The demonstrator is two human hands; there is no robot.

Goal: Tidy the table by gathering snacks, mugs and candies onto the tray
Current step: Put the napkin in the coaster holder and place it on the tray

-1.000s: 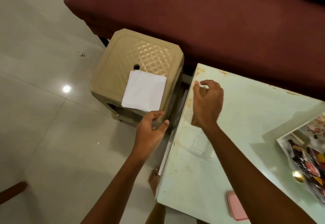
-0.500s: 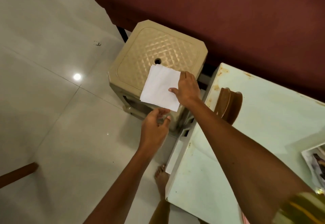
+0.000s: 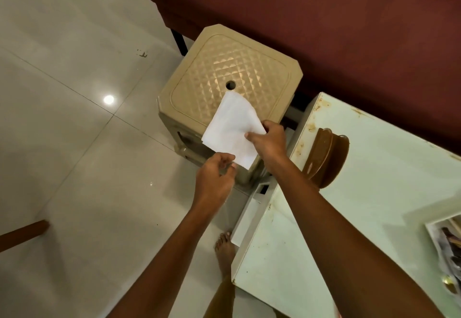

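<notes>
The white paper (image 3: 232,130) has come up off the stool (image 3: 199,88), bending a bit. The left hand (image 3: 214,180) is half open under its low corner, holding nothing. The right hand (image 3: 269,140) pinches its right edge. It looks light and floppy; hold two edges. It hangs beside the table (image 3: 374,192).
</notes>
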